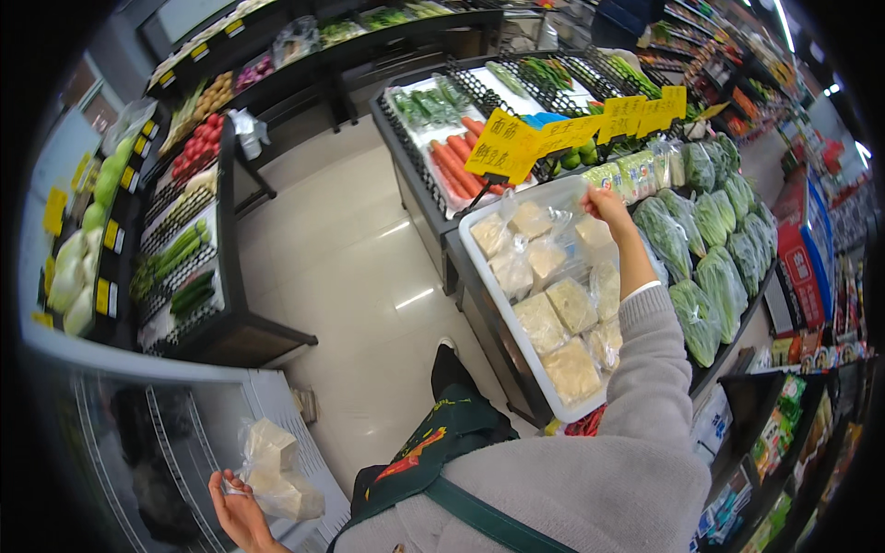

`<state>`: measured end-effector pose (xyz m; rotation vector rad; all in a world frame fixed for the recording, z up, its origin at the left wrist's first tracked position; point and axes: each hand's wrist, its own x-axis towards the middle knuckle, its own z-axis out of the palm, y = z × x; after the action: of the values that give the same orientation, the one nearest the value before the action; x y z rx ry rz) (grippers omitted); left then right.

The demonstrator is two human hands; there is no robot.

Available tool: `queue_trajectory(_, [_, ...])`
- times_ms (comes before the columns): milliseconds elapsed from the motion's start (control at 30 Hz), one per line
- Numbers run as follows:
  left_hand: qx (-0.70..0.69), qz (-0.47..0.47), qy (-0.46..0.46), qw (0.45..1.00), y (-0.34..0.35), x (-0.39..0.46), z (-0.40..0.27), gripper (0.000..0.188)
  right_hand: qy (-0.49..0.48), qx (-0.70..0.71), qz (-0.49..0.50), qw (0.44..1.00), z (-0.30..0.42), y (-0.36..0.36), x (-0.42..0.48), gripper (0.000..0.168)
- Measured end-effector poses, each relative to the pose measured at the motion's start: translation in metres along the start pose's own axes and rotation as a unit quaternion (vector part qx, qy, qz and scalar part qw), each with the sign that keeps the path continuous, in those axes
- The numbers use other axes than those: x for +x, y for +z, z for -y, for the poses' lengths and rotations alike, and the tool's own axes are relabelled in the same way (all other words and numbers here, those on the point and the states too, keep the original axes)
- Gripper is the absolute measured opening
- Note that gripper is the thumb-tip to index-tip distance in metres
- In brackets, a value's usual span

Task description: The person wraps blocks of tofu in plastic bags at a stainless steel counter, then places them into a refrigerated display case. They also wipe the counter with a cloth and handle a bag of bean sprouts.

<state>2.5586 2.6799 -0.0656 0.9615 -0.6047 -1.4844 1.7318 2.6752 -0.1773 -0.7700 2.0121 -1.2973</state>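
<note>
At the lower left, my left hand (238,508) grips a clear plastic bag of pale beige, tofu-like blocks (273,470), held in front of a glass-fronted cooler. My right hand (605,207) is at the far right corner of a white plastic tub (508,332), fingers drawn together; whether they pinch the rim or a bag is unclear. Inside the tub sit several bagged beige blocks (570,304), some with crinkled clear film standing up. My right forearm hides part of the tub's right side.
Bagged leafy greens (698,276) lie right of the tub. Beyond it are carrots (456,162) and yellow handwritten signs (505,145). A vegetable stand (228,290) and the cooler (207,387) line the left. Tiled floor (346,276) runs between. A person (622,24) stands at the back.
</note>
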Motion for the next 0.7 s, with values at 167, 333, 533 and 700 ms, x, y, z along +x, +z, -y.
queue_trajectory(167, [0.004, 0.060, -0.038, 0.997, 0.077, 0.094, 0.016, 0.030, -0.120, -0.406, 0.116, 0.898, 0.041, 0.028, 0.002, 0.052])
queue_trajectory(333, [-0.015, 0.168, -0.080, 0.982, 0.157, 0.176, 0.025, 0.030, -0.132, -0.352, 0.080, 0.923, 0.041, 0.036, 0.028, 0.046])
queue_trajectory(533, [-0.028, 0.240, -0.138, 0.960, 0.202, 0.248, 0.042, 0.034, -0.049, -0.278, 0.021, 0.959, -0.005, 0.028, 0.049, 0.039])
queue_trajectory(700, [-0.042, 0.240, -0.172, 0.955, 0.214, 0.294, 0.050, 0.034, 0.062, -0.166, -0.391, 0.903, -0.050, 0.035, 0.044, 0.057])
